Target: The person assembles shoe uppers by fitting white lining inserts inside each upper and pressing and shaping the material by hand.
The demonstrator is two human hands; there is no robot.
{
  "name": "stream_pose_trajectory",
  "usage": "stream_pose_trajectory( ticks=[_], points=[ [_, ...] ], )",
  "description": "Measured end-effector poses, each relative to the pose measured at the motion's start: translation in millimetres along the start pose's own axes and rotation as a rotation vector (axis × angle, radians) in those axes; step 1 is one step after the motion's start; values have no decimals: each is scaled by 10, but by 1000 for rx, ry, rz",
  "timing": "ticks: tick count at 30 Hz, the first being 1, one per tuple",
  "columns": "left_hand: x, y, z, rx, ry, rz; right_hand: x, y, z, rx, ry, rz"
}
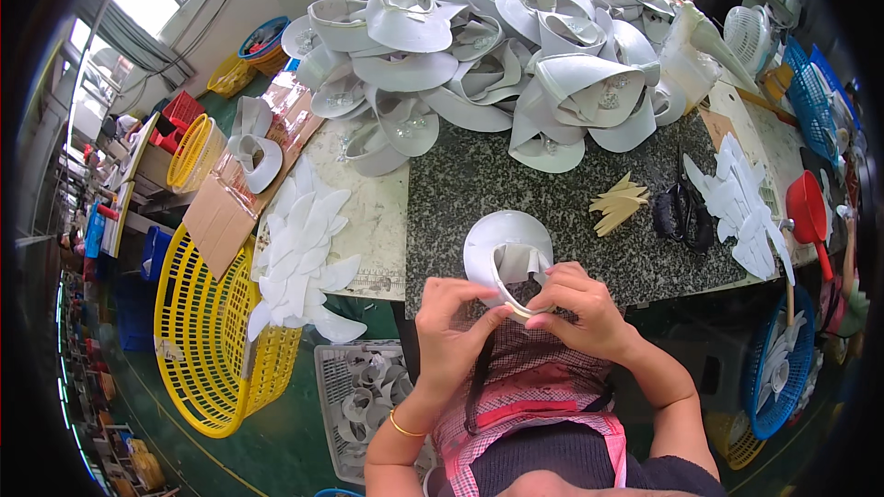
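1. Now both hands pinch the white piece: the left hand grips the near-left side of its rim between thumb and forefinger, the right hand the near-right side, thumb beneath and fingers above.
2. The piece sits between the hands, at the surface's near edge, its rounded flap pointing away from them.
3. Well beyond both hands, a heap of similar pieces spreads.
4. Ahead and right of the right hand lie beige strips, then a black bundle, then white cutouts.
5. Left of the left hand, more cutouts lie near a yellow basket.
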State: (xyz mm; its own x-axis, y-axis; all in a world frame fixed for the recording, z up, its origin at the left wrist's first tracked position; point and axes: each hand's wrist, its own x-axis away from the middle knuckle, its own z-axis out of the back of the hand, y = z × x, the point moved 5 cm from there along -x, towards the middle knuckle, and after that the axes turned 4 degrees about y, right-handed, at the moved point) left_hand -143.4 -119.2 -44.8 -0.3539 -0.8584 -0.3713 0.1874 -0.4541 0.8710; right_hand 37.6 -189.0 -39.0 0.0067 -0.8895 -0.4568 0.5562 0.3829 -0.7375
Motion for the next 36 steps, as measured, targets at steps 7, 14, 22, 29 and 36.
stream_pose_trajectory(
  ticks=[7,14,22,29,36],
  points=[
    [-209,105,-136,-320,-307,-323,65,42,5,173,5,122],
    [-207,-13,-56,-472,-278,-353,-18,164,-121,323,30,274],
    [-376,-127,-50,-451,-449,-474,-14,260,-36,170,-16,238],
    [-256,129,-89,-488,-236,-417,342,220,1319,770,480,273],
    [75,598,-881,-339,-466,-683,1434,2402,3625,728,1023,-662]
  ],
)
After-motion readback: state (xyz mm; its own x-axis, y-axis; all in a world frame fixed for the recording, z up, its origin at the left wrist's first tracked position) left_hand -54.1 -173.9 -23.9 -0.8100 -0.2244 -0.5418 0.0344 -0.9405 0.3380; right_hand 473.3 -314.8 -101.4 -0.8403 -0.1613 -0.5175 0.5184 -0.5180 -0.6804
